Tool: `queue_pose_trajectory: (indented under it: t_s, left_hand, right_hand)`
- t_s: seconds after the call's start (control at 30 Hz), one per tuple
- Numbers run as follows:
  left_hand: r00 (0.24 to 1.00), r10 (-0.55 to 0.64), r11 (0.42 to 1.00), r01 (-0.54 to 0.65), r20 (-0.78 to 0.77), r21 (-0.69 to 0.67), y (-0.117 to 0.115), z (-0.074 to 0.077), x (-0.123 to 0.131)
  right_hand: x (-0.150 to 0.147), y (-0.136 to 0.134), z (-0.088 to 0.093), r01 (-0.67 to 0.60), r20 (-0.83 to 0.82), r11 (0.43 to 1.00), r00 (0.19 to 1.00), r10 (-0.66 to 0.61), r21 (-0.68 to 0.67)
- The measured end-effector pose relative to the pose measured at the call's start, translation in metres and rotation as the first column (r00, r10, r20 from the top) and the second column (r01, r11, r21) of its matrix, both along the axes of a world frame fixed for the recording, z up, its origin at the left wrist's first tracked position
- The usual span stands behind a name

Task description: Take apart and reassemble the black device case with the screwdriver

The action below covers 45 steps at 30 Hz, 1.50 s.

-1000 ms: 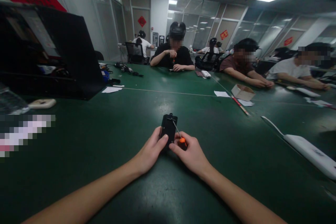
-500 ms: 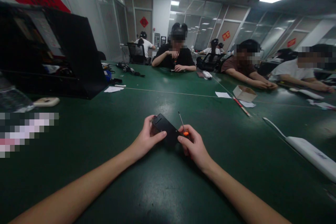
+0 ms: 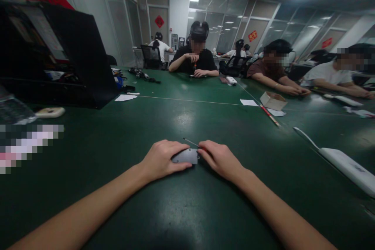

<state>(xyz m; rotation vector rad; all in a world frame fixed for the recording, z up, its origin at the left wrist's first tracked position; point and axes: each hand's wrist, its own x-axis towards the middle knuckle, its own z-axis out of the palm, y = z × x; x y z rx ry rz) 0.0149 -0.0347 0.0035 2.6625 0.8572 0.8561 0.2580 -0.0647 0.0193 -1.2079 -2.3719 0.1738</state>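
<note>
1. The fingers [image 3: 179, 147] of the left hand [image 3: 156, 160] are closed around the grey case [image 3: 188, 157], along its far edge, with the thumb along the near edge.
2. The right hand [image 3: 221, 159] has its fingers curled round the orange handle of a screwdriver [image 3: 191, 141]; its thumb and fingertips come right up to the case's right end.
3. The case is low over the green table [image 3: 175, 211], between the two hands, grey face up and a small tab at its right end.
4. My judgement of progress: the case looks whole, and the tool is in hand but not at work. Its thin shaft points left beyond the far edge, its tip on none of the dark spots in the face, so any turning there is not under way. Those spots are too small to tell screws from bare holes.
5. The left hand covers part of the face and is the nearest obstruction.
6. Farther off are a black open box [image 3: 101, 66] at left, a power strip [image 3: 347, 168] at right, a small pale box [image 3: 274, 101] beside a red stick [image 3: 268, 115], and a co-worker [image 3: 181, 62] opposite.
</note>
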Motion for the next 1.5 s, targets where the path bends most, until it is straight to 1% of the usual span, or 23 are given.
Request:
queue_pose_trajectory:
  t_s: [0.07,0.13,0.2,0.3,0.47,0.6,0.7,0.77,0.83,0.9,0.93,1.0,1.13,1.2,1.37,1.43,1.5]
  left_hand:
    - [1.0,0.023,1.0,-0.023,-0.012,0.004,0.003,-0.002,-0.003]
    - [0.999,0.047,0.999,-0.048,-0.011,-0.009,0.004,-0.002,-0.005]
    - [0.998,0.068,0.997,-0.068,-0.004,-0.032,0.005,-0.001,-0.006]
    - [0.996,0.093,0.993,-0.093,-0.005,-0.073,0.004,0.001,-0.005]
    - [0.996,0.093,0.99,-0.094,-0.01,-0.101,0.004,0.002,-0.002]
    - [0.995,0.096,0.991,-0.097,-0.019,-0.091,0.004,0.002,-0.002]
    - [0.995,0.093,0.991,-0.095,-0.024,-0.095,0.005,0.001,-0.002]
    - [0.996,0.09,0.991,-0.09,-0.009,-0.095,0.005,-0.001,-0.002]
    - [0.996,0.089,0.992,-0.087,0.012,-0.095,0.005,-0.002,-0.002]
    - [0.995,0.093,0.991,-0.089,0.032,-0.098,0.004,-0.004,-0.002]
    - [0.994,0.098,0.99,-0.093,0.04,-0.103,0.004,-0.004,-0.002]
    - [0.992,0.108,0.987,-0.101,0.057,-0.122,0.004,-0.004,-0.002]
    - [0.99,0.114,0.982,-0.1,0.086,-0.157,0.004,-0.004,-0.001]
    - [0.989,0.113,0.982,-0.095,0.1,-0.166,0.004,-0.004,-0.001]
    - [0.986,0.076,0.978,-0.045,0.147,-0.202,0.006,-0.003,-0.001]
    - [0.988,0.039,0.972,-0.003,0.147,-0.237,0.007,0.0,-0.002]
    - [0.991,-0.022,0.958,0.059,0.135,-0.279,0.008,0.003,-0.004]
  right_hand:
    - [0.016,0.006,0.005,0.007,0.19,0.981,0.981,-0.044,0.192]
    - [0.03,0.011,0.012,-0.017,0.341,0.933,0.933,-0.114,0.358]
    - [0.04,0.014,0.02,-0.081,0.427,0.885,0.893,-0.14,0.459]
    - [0.045,0.013,0.03,-0.145,0.492,0.847,0.858,-0.151,0.512]
    - [0.041,0.01,0.036,-0.19,0.516,0.853,0.85,-0.104,0.486]
    - [0.04,0.011,0.034,-0.226,0.536,0.853,0.841,-0.072,0.47]
    - [0.041,0.013,0.03,-0.215,0.51,0.866,0.859,-0.052,0.451]
    - [0.041,0.014,0.024,-0.191,0.481,0.906,0.877,-0.016,0.378]
    - [0.04,0.015,0.018,-0.161,0.437,0.955,0.899,0.038,0.248]
    - [0.039,0.015,0.012,-0.145,0.377,0.982,0.922,0.09,0.121]
    - [0.038,0.016,0.01,-0.145,0.351,0.986,0.931,0.106,0.087]
    - [0.035,0.015,0.01,-0.166,0.344,0.982,0.931,0.126,0.091]
    - [0.027,0.013,0.01,-0.214,0.423,0.95,0.901,0.102,0.227]
    - [0.021,0.011,0.008,-0.206,0.414,0.946,0.906,0.087,0.252]
    - [0.011,0.006,-0.001,-0.151,0.313,0.968,0.946,0.083,0.199]
    - [0.011,0.006,-0.002,-0.133,0.253,0.976,0.964,0.087,0.17]
    - [0.014,0.007,-0.001,-0.141,0.196,0.981,0.974,0.113,0.137]
